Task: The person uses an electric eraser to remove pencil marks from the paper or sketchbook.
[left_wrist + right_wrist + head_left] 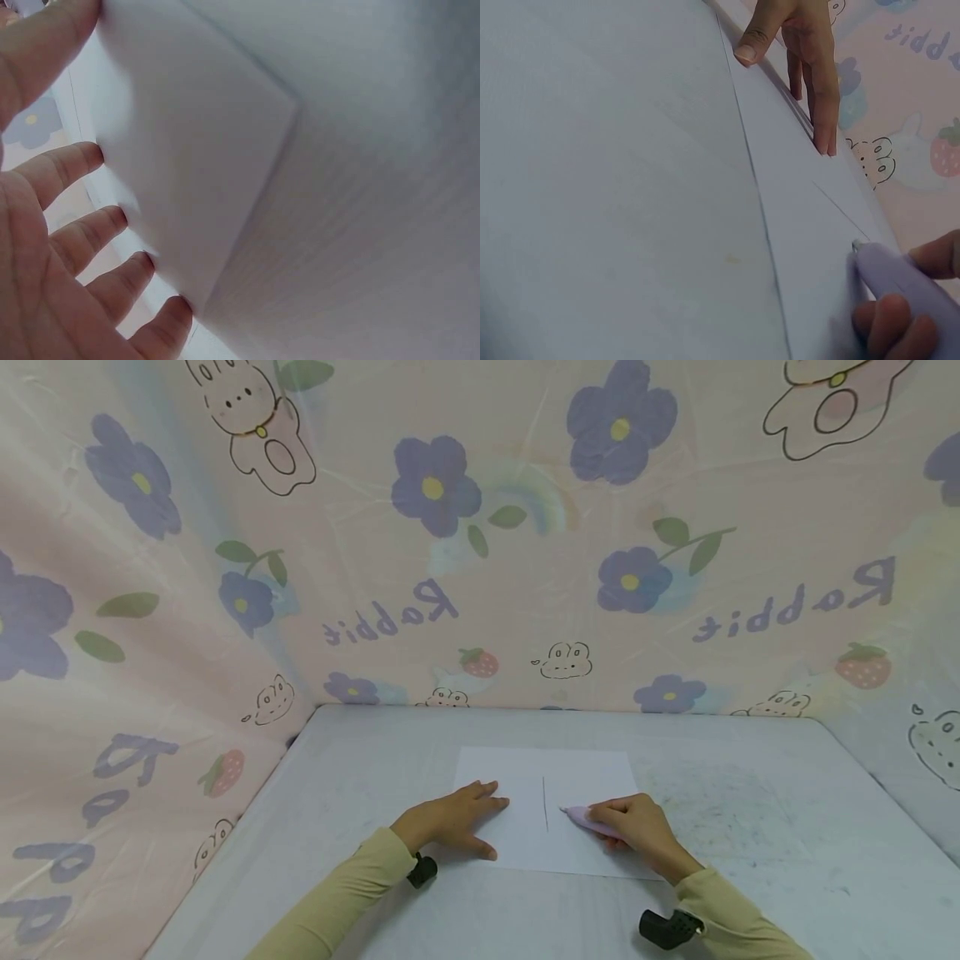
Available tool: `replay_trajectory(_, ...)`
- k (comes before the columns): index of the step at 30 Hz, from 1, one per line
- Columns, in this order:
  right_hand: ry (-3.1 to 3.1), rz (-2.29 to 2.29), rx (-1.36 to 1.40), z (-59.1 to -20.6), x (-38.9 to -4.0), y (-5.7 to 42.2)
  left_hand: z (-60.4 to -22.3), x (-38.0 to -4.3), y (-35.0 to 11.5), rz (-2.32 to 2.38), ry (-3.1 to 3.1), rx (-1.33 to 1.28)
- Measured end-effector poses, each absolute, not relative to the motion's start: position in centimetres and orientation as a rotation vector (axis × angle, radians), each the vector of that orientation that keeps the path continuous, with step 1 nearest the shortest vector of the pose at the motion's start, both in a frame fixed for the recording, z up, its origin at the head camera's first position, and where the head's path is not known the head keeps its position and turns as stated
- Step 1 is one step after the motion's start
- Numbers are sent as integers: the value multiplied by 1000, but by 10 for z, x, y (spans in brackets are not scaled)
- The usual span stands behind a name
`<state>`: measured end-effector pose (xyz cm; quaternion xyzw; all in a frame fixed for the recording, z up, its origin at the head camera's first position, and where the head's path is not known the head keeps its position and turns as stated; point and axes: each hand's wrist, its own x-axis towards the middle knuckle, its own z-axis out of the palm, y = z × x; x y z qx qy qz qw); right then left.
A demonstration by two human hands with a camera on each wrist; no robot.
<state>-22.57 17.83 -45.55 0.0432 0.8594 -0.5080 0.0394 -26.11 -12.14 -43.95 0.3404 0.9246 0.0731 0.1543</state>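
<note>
A white sheet of paper (pixel 517 852) lies on the table, with one thin dark line (pixel 545 806) running near its middle. My left hand (pixel 453 818) rests on the left part of the sheet, fingers spread and fingertips touching the paper. In the left wrist view those fingers (pixel 56 169) reach over the sheet's edge area. My right hand (pixel 637 831) grips a thick lavender pen (pixel 588 820) between thumb and fingers. The pen's narrow tip points left, close over the paper just right of the line. The right wrist view shows the pen (pixel 907 285) tilted, its tip near the line's end.
The white table (pixel 375 743) has grey smudges on its right side. Behind and beside it hangs a pink curtain (pixel 495 577) printed with flowers and rabbits. A dark wrist camera (pixel 670 929) sits at the right sleeve, another (pixel 422 871) at the left.
</note>
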Motion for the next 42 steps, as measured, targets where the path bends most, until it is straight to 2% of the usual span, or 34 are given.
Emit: replay_trajectory(42,2652,-1538,76,-458,-225,183,-440,-261,-123,251,2635,967)
